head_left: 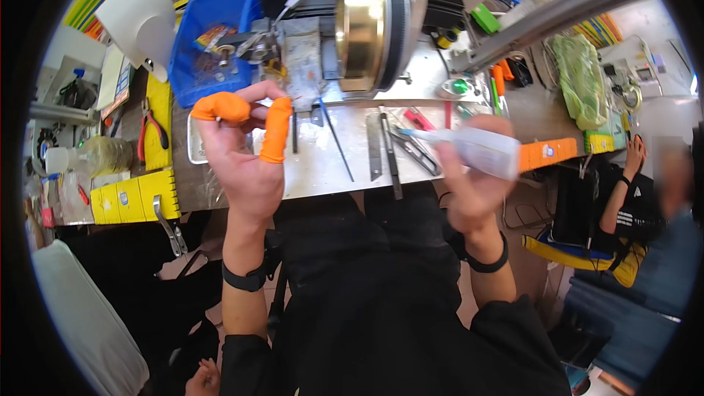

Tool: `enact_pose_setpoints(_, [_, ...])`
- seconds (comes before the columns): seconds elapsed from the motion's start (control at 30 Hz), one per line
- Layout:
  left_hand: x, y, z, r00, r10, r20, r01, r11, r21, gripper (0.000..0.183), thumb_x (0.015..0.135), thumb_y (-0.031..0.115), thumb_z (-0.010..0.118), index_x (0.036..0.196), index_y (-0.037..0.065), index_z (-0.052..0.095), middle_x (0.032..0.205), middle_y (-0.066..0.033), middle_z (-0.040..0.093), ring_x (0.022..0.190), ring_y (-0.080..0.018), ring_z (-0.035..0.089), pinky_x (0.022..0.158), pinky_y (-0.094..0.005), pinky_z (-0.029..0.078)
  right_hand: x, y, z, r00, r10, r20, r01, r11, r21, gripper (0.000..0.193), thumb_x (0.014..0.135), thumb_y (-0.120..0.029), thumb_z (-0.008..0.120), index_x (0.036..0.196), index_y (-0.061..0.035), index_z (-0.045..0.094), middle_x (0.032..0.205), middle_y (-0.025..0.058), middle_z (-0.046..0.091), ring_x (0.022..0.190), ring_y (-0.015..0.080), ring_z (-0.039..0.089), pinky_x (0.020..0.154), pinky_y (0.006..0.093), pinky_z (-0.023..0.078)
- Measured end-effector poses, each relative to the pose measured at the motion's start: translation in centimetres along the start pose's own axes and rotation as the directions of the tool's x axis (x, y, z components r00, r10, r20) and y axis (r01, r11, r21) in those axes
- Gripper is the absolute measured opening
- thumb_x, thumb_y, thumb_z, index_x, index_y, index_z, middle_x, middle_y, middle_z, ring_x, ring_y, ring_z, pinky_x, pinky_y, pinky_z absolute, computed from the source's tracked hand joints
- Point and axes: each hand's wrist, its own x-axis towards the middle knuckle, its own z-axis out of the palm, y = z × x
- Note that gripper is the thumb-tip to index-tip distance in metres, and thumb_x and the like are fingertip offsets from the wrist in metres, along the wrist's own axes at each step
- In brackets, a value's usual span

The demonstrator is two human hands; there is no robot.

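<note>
Bottle [497, 152], white, one: gripped in the right hand [471, 194] above the table [532, 114], both blurred, hand partly hidden. Finger covers [275, 132], orange, two: on the left hand [249, 176], half-curled; any small hold cannot be told. Pliers [147, 116], red-handled, one. Blue tray [183, 55], one: contents jumbled, indistinct.

Right hand [478, 196] and held bottle [485, 152] blurred, bits [213, 67] in blue tray [229, 6] too small to tell
</note>
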Motion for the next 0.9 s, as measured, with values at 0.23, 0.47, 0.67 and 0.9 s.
enact_pose_setpoints(0.23, [0.4,-0.4,-0.8,0.998,0.040,0.051,-0.040,0.999,0.012,0.039,0.084,-0.006,0.068,0.101,0.008,0.037,0.100,-0.0109,0.064,0.062,-0.0038,0.045,0.062,-0.0199,0.039,-0.4,-1.0,0.3,0.941,0.337,0.017,-0.274,0.734,0.622,0.035,0.090,-0.008,0.059,0.119,0.0105,0.054,0.084,0.0187,0.065,0.071,0.0182,0.065,0.050,0.0234,0.049])
enact_pose_setpoints(0.47, [0.7,-0.1,-1.5,0.996,0.021,0.085,-0.025,0.999,0.044,0.037,0.085,-0.008,0.066,0.101,0.009,0.037,0.102,-0.0119,0.063,0.064,-0.0028,0.040,0.066,-0.0181,0.037,2.6,-2.3,3.4,0.965,0.227,0.132,-0.262,0.819,0.510,0.087,0.089,-0.067,0.044,0.118,0.0139,0.056,0.086,0.0206,0.068,0.068,0.0242,0.065,0.063,0.0330,0.054])
enact_pose_setpoints(0.67, [0.9,-1.1,-1.7,0.994,0.057,0.093,-0.057,0.998,0.001,0.040,0.083,-0.008,0.068,0.100,0.008,0.036,0.098,-0.0091,0.066,0.054,-0.0007,0.032,0.049,-0.0147,0.026,4.0,-2.0,6.0,0.990,0.138,-0.005,-0.130,0.943,0.307,0.074,0.091,-0.056,0.045,0.099,0.0151,0.064,0.085,0.0233,0.067,0.068,0.0304,0.066,0.066,0.0407,0.056])
enact_pose_setpoints(0.9, [0.9,-1.2,-1.7,0.993,0.076,0.092,-0.075,0.997,-0.018,0.039,0.082,-0.009,0.068,0.099,0.006,0.036,0.096,-0.0102,0.066,0.051,0.0001,0.030,0.047,-0.0143,0.024,4.0,-1.2,6.5,0.990,0.135,-0.028,-0.115,0.919,0.377,0.067,0.093,-0.050,0.044,0.093,0.0131,0.064,0.083,0.0237,0.066,0.069,0.0318,0.066,0.064,0.0416,0.056])
